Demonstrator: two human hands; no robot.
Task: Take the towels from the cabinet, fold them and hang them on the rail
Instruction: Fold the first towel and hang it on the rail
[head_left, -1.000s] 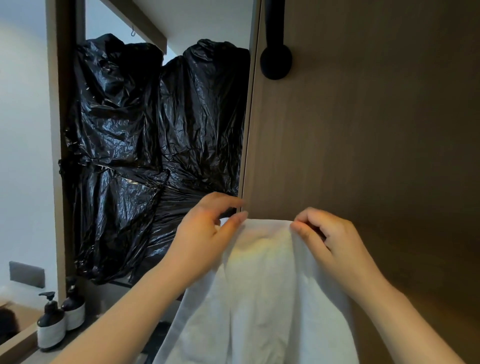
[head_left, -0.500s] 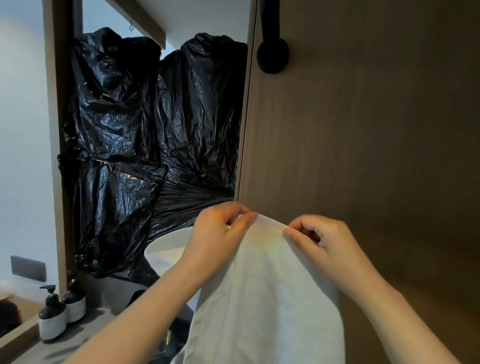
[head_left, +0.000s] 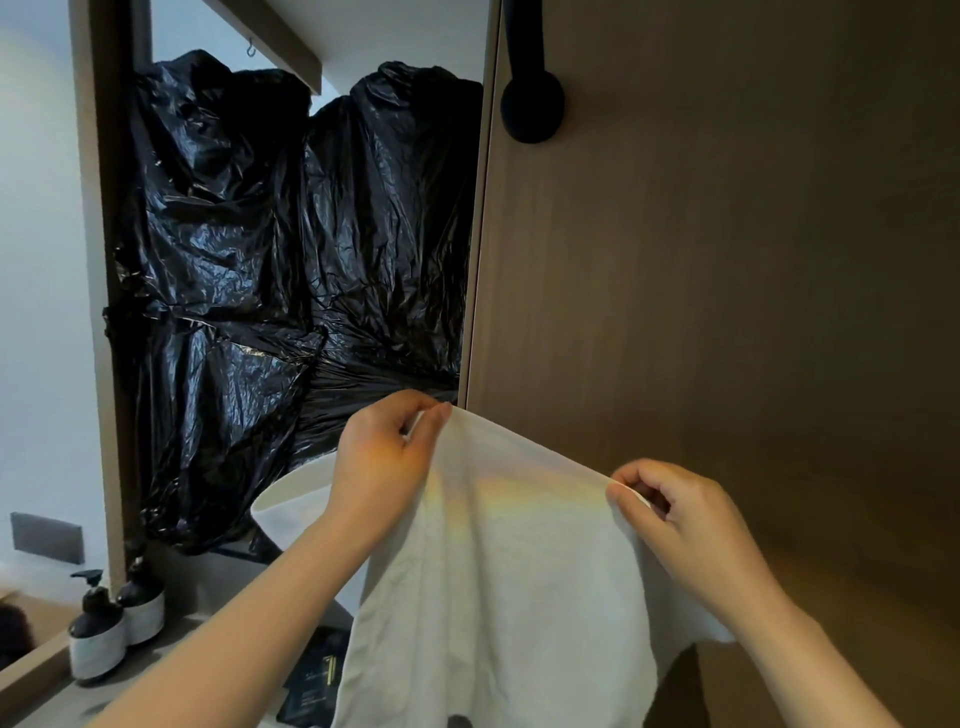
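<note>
Holding up a white, soft cotton towel at six o'clock in the view, in front of the tall brown wood-grain cabinet panel. Pinching its top edge with the left hand, thumb and curled fingers pressed together on the cloth near the centre of the frame. Pinching the same edge with the right hand out at four o'clock, fingers folded round the hem. Spread well apart now, against a second ago, with the hands then nearly touching at the middle of the hem. Drawn into a straight line between the two grips, sloping down from left to right, with the rest hanging loose below and running out of view at the bottom. Looks like opening the cloth flat ahead of a fold, so out of the cabinet already but not yet folded and not on any rail. Calls next, probably, for levelling the two corners before bringing them together. Up at twelve o'clock, a black round-ended bar fixed on the panel, possibly the rail, well apart from the towel. Behind at ten o'clock, crinkled black plastic sheeting; at eight o'clock, two dark pump bottles on the grey table, and a white round basin just left of the left wrist.
</note>
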